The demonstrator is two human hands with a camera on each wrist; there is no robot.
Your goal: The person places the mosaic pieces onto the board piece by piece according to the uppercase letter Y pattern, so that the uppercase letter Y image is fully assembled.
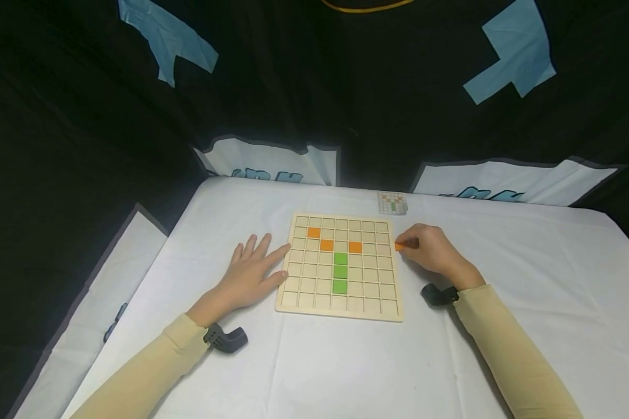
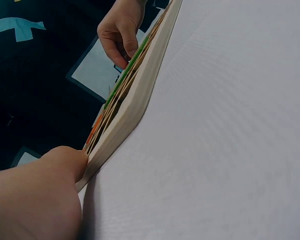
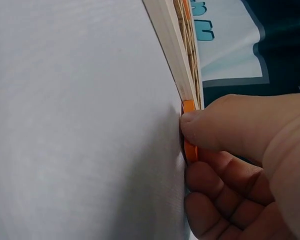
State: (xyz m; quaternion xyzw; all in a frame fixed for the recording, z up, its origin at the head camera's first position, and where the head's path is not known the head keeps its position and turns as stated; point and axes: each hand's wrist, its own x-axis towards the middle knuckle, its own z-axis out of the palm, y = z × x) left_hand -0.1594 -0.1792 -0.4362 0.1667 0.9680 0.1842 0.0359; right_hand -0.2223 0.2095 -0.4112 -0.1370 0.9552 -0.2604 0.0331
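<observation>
A wooden grid board (image 1: pixel 346 308) lies flat on the white table. Three green square tiles (image 1: pixel 340 272) form a column in its cells, with three orange square tiles (image 1: pixel 327 245) set above them. My left hand (image 1: pixel 251 273) is spread flat at the board's left side, thumb and index finger touching its edge. At the right edge my right hand (image 1: pixel 431 249) pinches an orange tile (image 3: pixel 189 152) between thumb and fingers. In the right wrist view that tile appears close beside the board's rim; whether it touches, I cannot tell.
A small card (image 1: pixel 392 203) printed with a coloured grid lies behind the board, near the table's far edge. White cloth covers the table (image 1: pixel 346 372). Dark curtains (image 1: pixel 356 105) with blue patches hang behind. A black wrist device (image 1: pixel 225 338) sits on each forearm.
</observation>
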